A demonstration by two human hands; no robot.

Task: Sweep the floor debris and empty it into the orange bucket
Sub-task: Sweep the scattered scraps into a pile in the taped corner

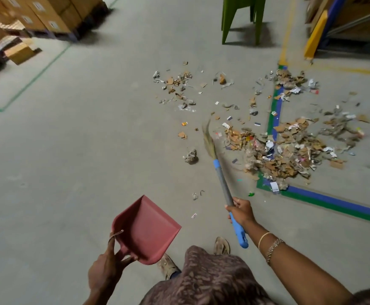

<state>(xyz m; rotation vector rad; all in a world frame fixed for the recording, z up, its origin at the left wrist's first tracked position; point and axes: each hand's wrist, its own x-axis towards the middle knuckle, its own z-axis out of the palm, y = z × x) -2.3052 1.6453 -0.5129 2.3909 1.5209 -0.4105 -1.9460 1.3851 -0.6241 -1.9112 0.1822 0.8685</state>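
Your right hand point(242, 211) curls round the grey-and-blue handle of the broom point(223, 181), its straw bristles beside the shredded cardboard debris point(289, 150) on the concrete floor point(91, 150). Your left hand point(108, 266) grips the flat red plastic dustpan point(148, 227).

**Open floor left, litter and furniture right**

The grey concrete floor point(87, 164) lies open from eight to eleven o'clock. Torn cardboard and paper debris point(289, 150) litters twelve to four. Green plastic stool legs point(239, 18) stand at one, stacked brown cardboard boxes point(47, 16) at ten, and a yellow corner guard point(315, 36) at two. The left grip point(111, 260) holds a red plastic dustpan point(148, 227) at seven, and the right grip point(242, 211) holds a blue-handled grass broom point(223, 183) at five.
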